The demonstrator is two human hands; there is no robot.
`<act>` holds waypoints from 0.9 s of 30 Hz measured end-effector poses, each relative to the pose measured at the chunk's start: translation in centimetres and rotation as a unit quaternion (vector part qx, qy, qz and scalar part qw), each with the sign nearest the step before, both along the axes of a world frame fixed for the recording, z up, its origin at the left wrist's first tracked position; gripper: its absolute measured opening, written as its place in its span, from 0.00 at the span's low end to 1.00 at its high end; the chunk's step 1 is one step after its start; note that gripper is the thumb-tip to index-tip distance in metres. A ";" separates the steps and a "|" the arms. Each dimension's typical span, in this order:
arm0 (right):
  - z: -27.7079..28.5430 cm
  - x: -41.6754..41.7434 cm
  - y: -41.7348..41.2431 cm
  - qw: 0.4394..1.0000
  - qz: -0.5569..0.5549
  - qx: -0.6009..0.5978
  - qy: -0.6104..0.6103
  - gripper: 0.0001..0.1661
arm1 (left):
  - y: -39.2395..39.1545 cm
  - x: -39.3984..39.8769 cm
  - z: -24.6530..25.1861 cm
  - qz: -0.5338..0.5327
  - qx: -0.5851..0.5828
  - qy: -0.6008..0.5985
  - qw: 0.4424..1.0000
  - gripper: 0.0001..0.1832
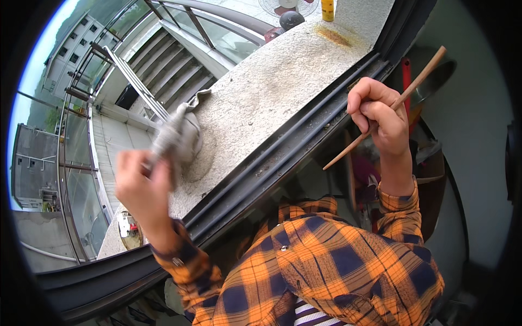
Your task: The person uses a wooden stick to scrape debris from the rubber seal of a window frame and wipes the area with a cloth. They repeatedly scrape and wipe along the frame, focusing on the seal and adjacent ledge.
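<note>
My left hand [142,185], blurred, grips a grey cloth [177,136] above the left part of a rough pale stone ledge [261,98] outside the window. My right hand [381,112] holds a thin wooden stick [422,75] slantwise between thumb and fingers, over the inner edge of the window track. The stick's narrower end points down and left, its thicker end up and right. A dark metal sliding-window track [281,148] runs diagonally between the hands, with bits of dirt in its grooves.
A yellow container [327,10] stands at the ledge's far end beside a rusty stain. A dark round object [291,19] and a fan [287,5] are near it. Beyond the ledge lie concrete stairs [171,61] and glass railings. At right are a red handle [406,81] and a metal pan [436,79].
</note>
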State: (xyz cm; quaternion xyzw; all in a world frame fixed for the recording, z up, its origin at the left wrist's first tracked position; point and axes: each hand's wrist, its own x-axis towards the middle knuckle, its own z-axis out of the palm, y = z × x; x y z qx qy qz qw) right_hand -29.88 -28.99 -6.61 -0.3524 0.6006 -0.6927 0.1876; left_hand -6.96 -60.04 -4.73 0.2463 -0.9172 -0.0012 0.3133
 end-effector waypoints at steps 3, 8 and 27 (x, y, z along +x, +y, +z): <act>-0.8 0.0 0.9 1.000 -0.030 -0.005 -0.002 0.15 | 5.3 1.2 -3.1 -0.121 -0.004 -0.120 0.985 0.13; -0.9 -0.5 1.2 0.999 -0.023 -0.021 -0.018 0.15 | 7.4 2.7 -6.0 -0.236 0.064 -0.238 0.940 0.10; -2.7 -1.8 8.6 0.990 -0.106 -0.055 -0.069 0.14 | 11.3 -15.8 -6.0 -0.485 0.046 -0.259 0.834 0.08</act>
